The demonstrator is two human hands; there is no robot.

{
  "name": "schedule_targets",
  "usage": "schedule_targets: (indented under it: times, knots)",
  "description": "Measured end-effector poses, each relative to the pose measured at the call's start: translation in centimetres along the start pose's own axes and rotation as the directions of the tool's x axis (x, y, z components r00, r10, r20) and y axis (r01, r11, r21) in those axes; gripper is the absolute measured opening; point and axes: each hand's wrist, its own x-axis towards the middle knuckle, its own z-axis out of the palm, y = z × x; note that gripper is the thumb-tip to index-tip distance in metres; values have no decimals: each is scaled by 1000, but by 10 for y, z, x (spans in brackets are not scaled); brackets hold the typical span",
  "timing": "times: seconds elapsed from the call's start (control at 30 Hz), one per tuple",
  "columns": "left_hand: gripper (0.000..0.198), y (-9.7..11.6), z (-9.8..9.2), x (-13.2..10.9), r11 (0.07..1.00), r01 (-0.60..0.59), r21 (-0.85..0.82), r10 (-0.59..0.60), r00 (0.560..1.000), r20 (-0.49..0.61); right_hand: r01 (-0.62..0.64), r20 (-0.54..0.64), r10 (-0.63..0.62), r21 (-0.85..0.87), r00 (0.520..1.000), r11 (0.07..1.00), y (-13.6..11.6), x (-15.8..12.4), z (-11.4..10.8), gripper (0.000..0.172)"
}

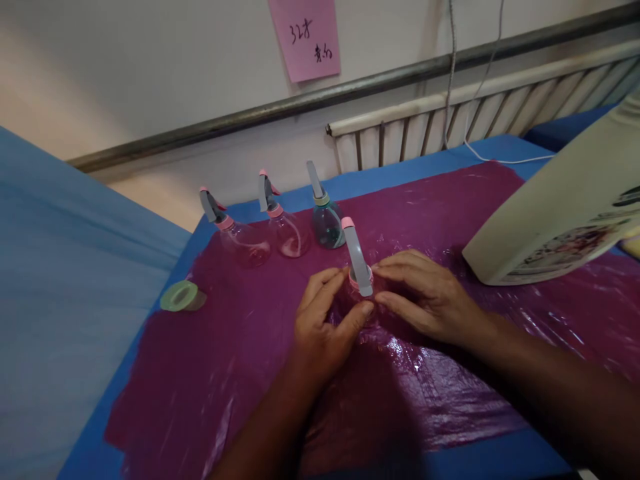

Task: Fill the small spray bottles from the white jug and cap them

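Note:
A spray bottle (pixel 358 260) with a grey trigger head, pink nozzle and pink collar stands upright in front of me. My left hand (pixel 325 320) is closed around its left side, thumb toward me and fingers behind. From the right, my right hand (pixel 430 293) has its bent fingers and thumb at the collar and upper body, closed on the bottle. Most of the clear body is hidden by my hands. Beyond them stand a teal spray bottle (pixel 329 223), a pink-collared spray bottle (pixel 290 233) and another pink-collared one (pixel 245 243), each with some liquid inside.
Wrinkled purple plastic sheeting (pixel 225 373) covers the blue table (pixel 500 453). A pale green cup (pixel 184 296) is at the left, and a large cream jug (pixel 555 213) stands at the right. A radiator (pixel 400 127), a pipe and hanging cables line the wall behind.

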Motion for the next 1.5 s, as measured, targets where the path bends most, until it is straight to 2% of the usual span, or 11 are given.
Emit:
schedule_targets:
  times: [0.2,0.47,0.67,0.8,0.97,1.17,1.5]
  knots:
    - [47,2,2,-4,996,89,0,-88,994,-64,58,-31,-60,-59,998,997,2,-2,1,32]
    - [36,3,6,-8,998,59,7,-57,991,-117,35,-41,-40,-129,998,991,-3,-2,-1,24]
    - [33,0,5,-8,995,-45,92,57,989,-136,27,-42,-34,-146,999,989,-4,-2,-1,24]
    - [30,2,4,-7,970,-124,207,160,973,-166,66,-55,-77,-179,996,982,-5,-2,-1,23]
    - [26,5,2,-8,943,-196,269,237,962,-132,132,-37,-143,-217,989,967,-7,-2,-4,21]
    - [19,7,0,-8,940,-231,251,265,957,-115,183,-27,-195,-240,980,953,-10,-1,-6,11]
    - [14,6,2,-9,946,-213,244,245,963,-109,191,-19,-198,-189,980,963,-12,-2,-4,11]
